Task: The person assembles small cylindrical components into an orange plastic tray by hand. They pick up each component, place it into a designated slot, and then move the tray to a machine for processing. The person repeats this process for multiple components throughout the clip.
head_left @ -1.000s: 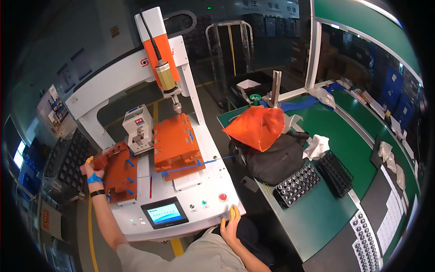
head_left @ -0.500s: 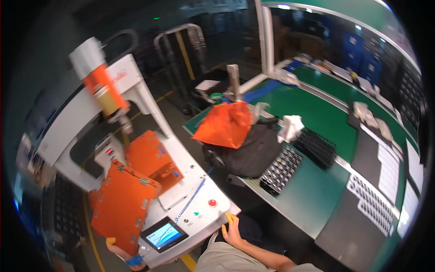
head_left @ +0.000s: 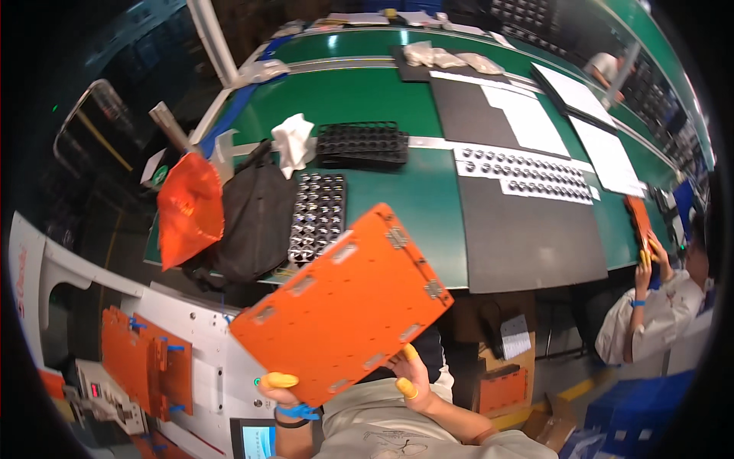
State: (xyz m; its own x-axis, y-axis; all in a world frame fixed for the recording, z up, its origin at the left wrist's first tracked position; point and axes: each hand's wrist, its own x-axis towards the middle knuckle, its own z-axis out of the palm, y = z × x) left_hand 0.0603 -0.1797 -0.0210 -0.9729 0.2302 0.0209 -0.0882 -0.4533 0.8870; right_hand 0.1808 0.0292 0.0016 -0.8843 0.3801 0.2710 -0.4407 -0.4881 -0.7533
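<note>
My left hand (head_left: 281, 392), with yellow finger covers and a blue band at the wrist, grips an orange hinged fixture plate (head_left: 344, 306) at its lower left corner. The plate is tilted in front of my body, its metal hinges along the right edge. At the plate's lower right edge, my right hand (head_left: 417, 380) has thumb and fingers apart; some fingertips are partly hidden at the edge, and whether they touch it I cannot tell. Beyond the plate, a black tray of shiny round metal parts (head_left: 317, 216) lies on the green workbench (head_left: 413, 206).
Lower left stands a white machine (head_left: 195, 329) with another orange fixture (head_left: 138, 359) and a screen (head_left: 256, 440). A black bag (head_left: 256, 218) and orange bag (head_left: 187, 206) lie at the bench's left. Dark mats (head_left: 527, 237) cover its right part. A co-worker (head_left: 650, 314) handles an orange piece at right.
My view has swung right, from the machine to the bench. The orange plate has come away from the machine in my left hand, and my right hand has left the machine's edge for the plate.
</note>
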